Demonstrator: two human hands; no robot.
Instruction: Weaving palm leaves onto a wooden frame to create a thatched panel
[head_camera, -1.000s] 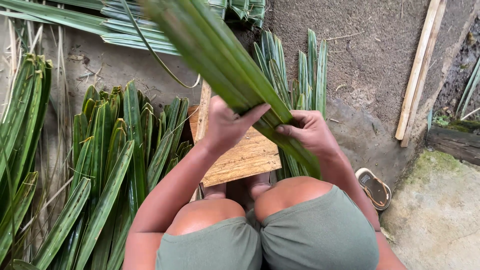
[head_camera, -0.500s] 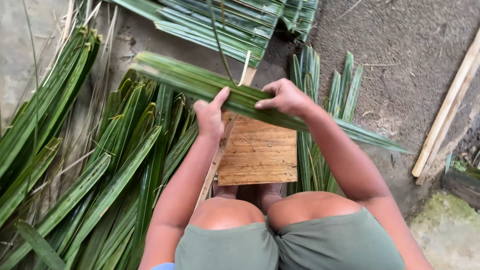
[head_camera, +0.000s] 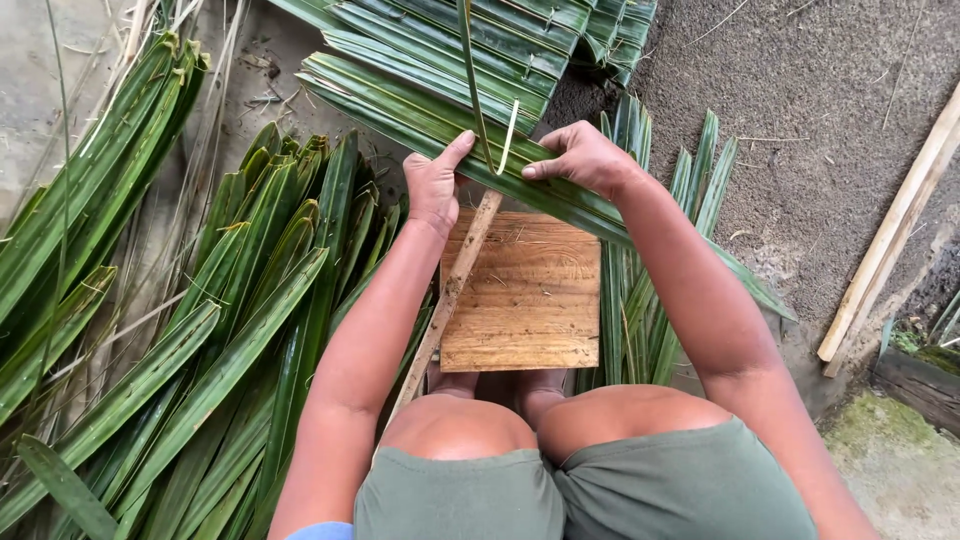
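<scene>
The left hand (head_camera: 435, 188) lies on a folded palm leaf (head_camera: 420, 115), its fingers curled over the near edge and the thumb stretched out along the top toward the middle, pressing rather than gripping all the way round. The right hand (head_camera: 585, 158) rests on the same leaf a little to the right, fingers bent and held close, with thumb and forefinger pinched together at the leaf's surface beside a thin pale sliver (head_camera: 509, 138) that stands up between the two hands. The leaf runs slantwise from upper left to lower right, across the far edge of a wooden board (head_camera: 525, 300) that lies on the ground in front of the knees. A slim stick (head_camera: 450, 295) lies slantwise over the board's left side. More leaves (head_camera: 240, 330) are heaped to the left, and a woven mat of leaves (head_camera: 480, 40) lies beyond the hands. A pale pole (head_camera: 890, 240) lies at the right.
</scene>
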